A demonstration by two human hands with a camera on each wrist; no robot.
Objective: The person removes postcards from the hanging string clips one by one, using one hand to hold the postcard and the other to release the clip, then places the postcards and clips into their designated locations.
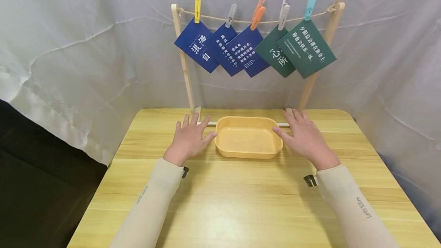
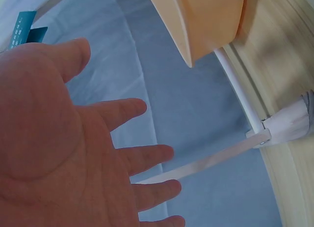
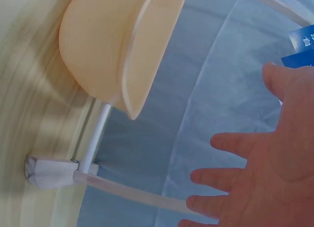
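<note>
A shallow yellow tray [image 1: 248,139] sits on the wooden table [image 1: 241,198], and nothing shows inside it. My left hand [image 1: 190,139] lies flat on the table just left of the tray with fingers spread, its thumb close to the rim. On the other side my right hand [image 1: 304,136] lies flat too, its thumb at the tray's right corner. Neither hand holds anything. The left wrist view shows an open palm [image 2: 73,153] and the tray's underside [image 2: 208,20]. In the right wrist view, spread fingers [image 3: 255,183] appear beside the tray [image 3: 108,50].
Behind the tray stands a wooden rack [image 1: 184,64] with a cord. Three blue cards [image 1: 220,47] and two green cards [image 1: 303,49] hang from it by coloured pegs. White cloth [image 1: 86,49] surrounds the table. The floor to the left [image 1: 38,186] is dark.
</note>
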